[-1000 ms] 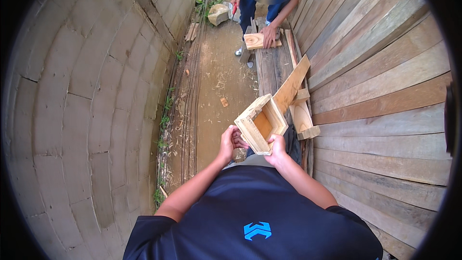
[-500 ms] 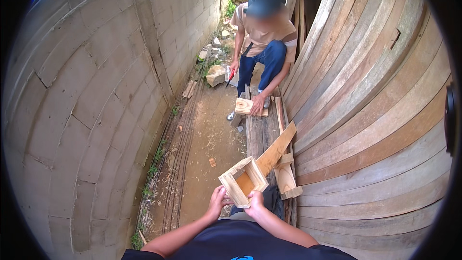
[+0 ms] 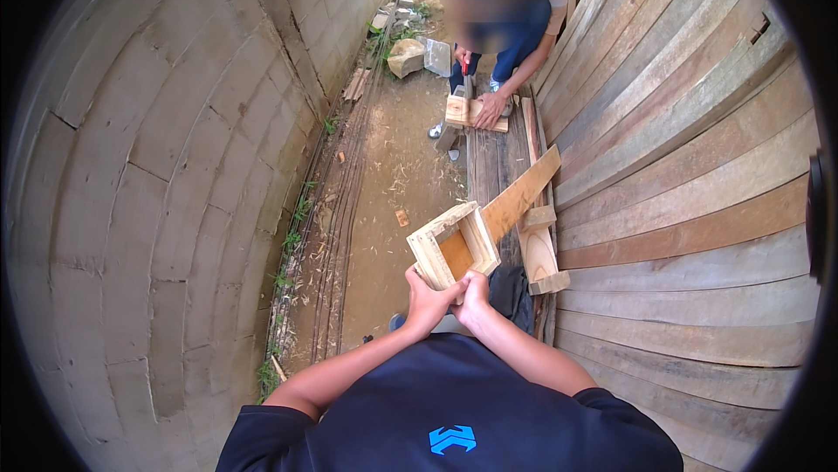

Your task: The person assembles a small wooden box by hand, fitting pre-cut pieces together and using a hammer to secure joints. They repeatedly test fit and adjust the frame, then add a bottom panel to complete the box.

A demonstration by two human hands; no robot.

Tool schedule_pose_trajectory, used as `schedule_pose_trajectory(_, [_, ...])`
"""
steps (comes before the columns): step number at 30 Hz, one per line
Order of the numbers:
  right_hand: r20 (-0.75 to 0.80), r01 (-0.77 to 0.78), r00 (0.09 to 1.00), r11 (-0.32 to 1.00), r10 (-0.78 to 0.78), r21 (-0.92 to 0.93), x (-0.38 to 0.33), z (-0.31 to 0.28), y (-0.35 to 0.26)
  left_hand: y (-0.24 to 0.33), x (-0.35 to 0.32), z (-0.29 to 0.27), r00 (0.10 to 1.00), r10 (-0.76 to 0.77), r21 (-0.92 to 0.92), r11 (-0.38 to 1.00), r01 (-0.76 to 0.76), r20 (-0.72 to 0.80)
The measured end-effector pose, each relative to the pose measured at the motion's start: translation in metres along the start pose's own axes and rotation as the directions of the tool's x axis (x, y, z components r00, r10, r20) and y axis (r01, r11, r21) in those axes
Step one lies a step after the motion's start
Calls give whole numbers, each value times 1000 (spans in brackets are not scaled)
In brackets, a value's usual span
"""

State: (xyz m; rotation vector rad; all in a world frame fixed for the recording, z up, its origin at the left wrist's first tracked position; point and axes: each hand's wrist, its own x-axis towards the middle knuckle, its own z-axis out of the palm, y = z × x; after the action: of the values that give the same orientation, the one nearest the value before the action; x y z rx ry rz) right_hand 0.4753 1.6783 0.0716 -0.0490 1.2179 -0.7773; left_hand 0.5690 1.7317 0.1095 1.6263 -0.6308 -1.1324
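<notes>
Both my hands hold a small rectangular wooden box frame (image 3: 424,254) by its near end, above the bench in front of my body. My left hand (image 3: 426,304) wraps the near left corner. My right hand (image 3: 474,293) grips the near edge beside it, the two hands touching. Through the frame's opening an orange-brown surface shows. Just beyond the frame, a flat orange-brown board (image 3: 525,194) slants up to the right. My fingertips under the frame are hidden.
Ahead, a crouching person holds a red-handled saw (image 3: 467,79) against a wooden block (image 3: 456,110) on the plank bench (image 3: 483,162). A wooden piece with end blocks (image 3: 540,255) lies on the right. A block wall (image 3: 175,166) and a plank wall (image 3: 681,210) flank me.
My right hand has shifted left along the frame's near edge to meet my left hand. The other person has leaned forward and brought the saw onto the block. My view has tilted down.
</notes>
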Motion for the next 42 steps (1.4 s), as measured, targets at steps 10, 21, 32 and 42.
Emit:
schedule_pose_trajectory(10, [33, -20, 999, 1000, 21, -21, 33, -26, 17, -16, 4, -1, 999, -8, 90, 996, 12, -47])
schedule_pose_trajectory(21, [211, -31, 974, 969, 85, -246, -9, -16, -10, -20, 9, -2, 999, 42, -48, 998, -43, -26])
schedule_pose_trajectory(32, [-16, 152, 988, 988, -152, 5, 92, -77, -52, -34, 11, -1, 998, 53, -46, 997, -55, -42])
schedule_pose_trajectory(42, [380, 250, 899, 967, -218, -38, 184, -97, -91, -35, 10, -5, 999, 43, -19, 999, -43, -5])
